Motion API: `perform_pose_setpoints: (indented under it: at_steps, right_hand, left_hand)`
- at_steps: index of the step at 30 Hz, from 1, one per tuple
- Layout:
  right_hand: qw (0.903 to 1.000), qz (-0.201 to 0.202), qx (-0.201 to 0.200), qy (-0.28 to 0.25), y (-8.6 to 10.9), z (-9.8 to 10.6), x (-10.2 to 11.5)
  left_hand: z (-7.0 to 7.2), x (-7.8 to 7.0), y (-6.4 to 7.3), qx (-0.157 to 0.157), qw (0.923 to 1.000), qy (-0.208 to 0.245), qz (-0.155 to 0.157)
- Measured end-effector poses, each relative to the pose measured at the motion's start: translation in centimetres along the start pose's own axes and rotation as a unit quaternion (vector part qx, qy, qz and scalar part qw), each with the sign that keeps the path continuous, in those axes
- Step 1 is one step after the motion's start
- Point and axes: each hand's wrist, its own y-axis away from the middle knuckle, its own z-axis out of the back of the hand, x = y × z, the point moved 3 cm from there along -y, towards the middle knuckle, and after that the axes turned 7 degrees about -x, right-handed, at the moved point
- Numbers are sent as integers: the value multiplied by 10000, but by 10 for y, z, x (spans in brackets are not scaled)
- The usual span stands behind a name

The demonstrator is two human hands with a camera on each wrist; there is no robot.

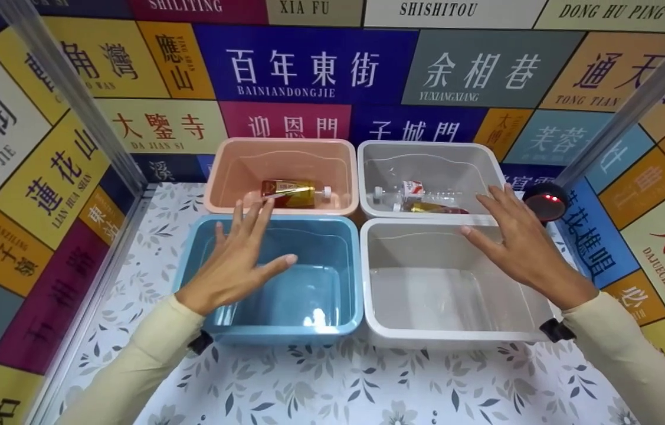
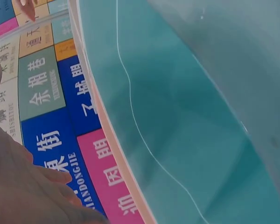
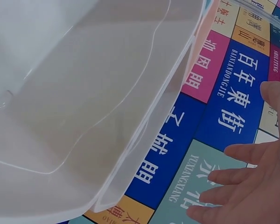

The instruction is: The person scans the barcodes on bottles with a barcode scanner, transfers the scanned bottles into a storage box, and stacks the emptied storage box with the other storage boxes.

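Both hands hover flat, fingers spread, gripping nothing: left hand (image 1: 236, 260) over the empty blue plastic bin (image 1: 332, 277), right hand (image 1: 518, 242) over the empty white plastic bin (image 1: 456, 339), apparently idle on the floral tabletop (image 1: 332, 383).

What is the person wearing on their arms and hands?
Both arms are covered by long, close-fitting cream sleeves that end at the wrists. The left hand and right hand are bare, without gloves or rings. A small black device is strapped under each wrist.
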Motion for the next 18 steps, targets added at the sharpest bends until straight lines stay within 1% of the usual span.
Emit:
perform_pose_setpoints:
  at_steps: [5, 12, 18]
  right_hand:
    - [9998, 0, -176, 54, 4, -2, 0]
    - [9998, 47, -192, 68, 5, -6, 0]
    - [9998, 23, -191, 76, 8, -8, 0]
  left_hand:
    - [-3, -11, -7, -22, 9999, -153, 37]
    - [-11, -29, -19, 28, 9993, -362, -11]
    - [-20, -46, -32, -18, 9979, -611, -218]
